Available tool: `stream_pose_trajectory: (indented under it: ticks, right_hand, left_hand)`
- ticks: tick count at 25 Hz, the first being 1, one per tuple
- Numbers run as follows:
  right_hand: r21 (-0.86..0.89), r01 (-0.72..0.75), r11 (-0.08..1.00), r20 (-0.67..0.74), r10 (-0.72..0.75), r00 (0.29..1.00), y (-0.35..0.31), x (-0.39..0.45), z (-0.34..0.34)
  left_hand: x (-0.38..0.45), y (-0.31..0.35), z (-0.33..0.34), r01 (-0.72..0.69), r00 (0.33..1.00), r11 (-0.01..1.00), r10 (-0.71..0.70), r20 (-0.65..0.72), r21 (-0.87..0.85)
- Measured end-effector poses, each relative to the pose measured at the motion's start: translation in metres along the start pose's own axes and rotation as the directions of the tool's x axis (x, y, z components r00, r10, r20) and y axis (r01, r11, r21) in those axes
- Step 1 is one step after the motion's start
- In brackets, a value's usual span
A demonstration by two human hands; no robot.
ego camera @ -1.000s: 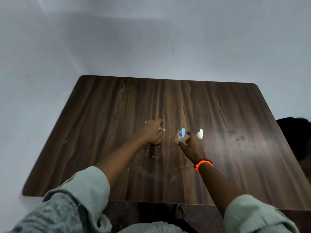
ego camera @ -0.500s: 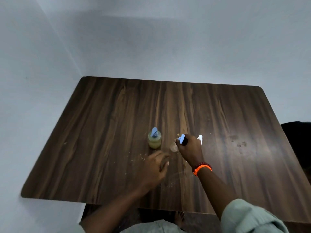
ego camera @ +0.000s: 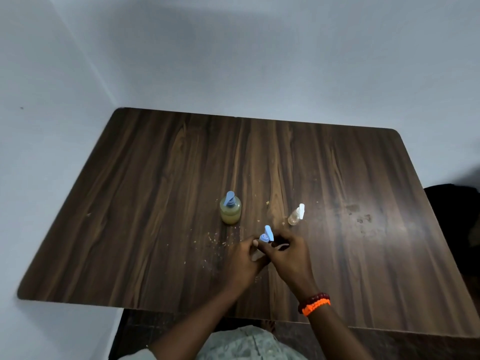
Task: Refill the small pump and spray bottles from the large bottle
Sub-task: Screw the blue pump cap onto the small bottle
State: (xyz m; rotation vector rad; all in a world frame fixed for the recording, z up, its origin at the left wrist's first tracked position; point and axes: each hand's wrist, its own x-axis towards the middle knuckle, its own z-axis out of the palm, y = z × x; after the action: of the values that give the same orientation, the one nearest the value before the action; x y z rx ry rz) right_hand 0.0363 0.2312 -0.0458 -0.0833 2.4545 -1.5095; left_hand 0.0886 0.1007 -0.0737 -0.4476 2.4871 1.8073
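Observation:
A round pump bottle (ego camera: 230, 210) with yellow liquid and a blue pump head stands on the dark wooden table (ego camera: 155, 193). A small clear spray bottle (ego camera: 296, 215) with a white top stands to its right. Nearer to me, both hands hold a small bottle with a blue pump head (ego camera: 267, 234). My left hand (ego camera: 242, 263) grips its body from the left, and my right hand (ego camera: 288, 253) holds it at the top. The bottle's body is mostly hidden by my fingers. No large bottle is in view.
Crumbs and dried spill marks (ego camera: 215, 239) lie on the table around the bottles. Stains (ego camera: 359, 214) mark the right side. A dark object (ego camera: 452, 211) sits past the table's right edge. Pale walls close off the far and left sides.
My left hand let go of the yellow pump bottle and came over to the small blue-topped bottle. My right hand drew that bottle toward me, away from the spray bottle.

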Motion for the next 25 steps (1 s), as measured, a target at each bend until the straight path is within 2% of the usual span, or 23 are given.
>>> stream_pose_trajectory:
  ticks: [2, 4, 8, 11, 13, 17, 25]
  right_hand:
    - [0.128, -0.069, 0.989, -0.025, 0.072, 0.997, 0.004, -0.002, 0.001]
    - [0.242, -0.135, 0.961, 0.013, 0.136, 0.991, 0.004, -0.001, 0.001]
    - [0.303, -0.156, 0.94, 0.157, 0.112, 0.981, 0.0, 0.006, -0.01]
    - [0.462, -0.231, 0.857, 0.295, 0.097, 0.95, -0.002, 0.01, -0.018]
    - [0.543, -0.266, 0.796, 0.268, 0.136, 0.954, -0.002, 0.007, -0.014]
    - [0.466, -0.189, 0.864, 0.072, 0.176, 0.982, -0.007, -0.002, -0.003]
    - [0.414, -0.175, 0.893, 0.101, 0.145, 0.984, -0.01, -0.005, 0.003]
  left_hand:
    - [0.002, 0.002, 0.002, 0.011, 1.0, 0.999, -0.01, 0.018, -0.041]
    - [0.002, 0.004, 0.002, 0.01, 0.999, 0.996, -0.007, 0.034, -0.084]
    - [0.002, 0.009, -0.006, 0.034, 0.996, 0.98, -0.018, 0.084, -0.195]
    - [0.0, 0.013, -0.009, 0.085, 0.994, 0.961, -0.064, 0.084, -0.264]
    - [0.0, 0.015, -0.007, 0.117, 0.993, 0.953, -0.103, 0.065, -0.28]
    - [-0.001, 0.016, -0.003, 0.162, 0.987, 0.946, -0.154, 0.047, -0.28]
    - [-0.005, 0.019, -0.008, 0.127, 0.992, 0.951, -0.114, 0.06, -0.282]
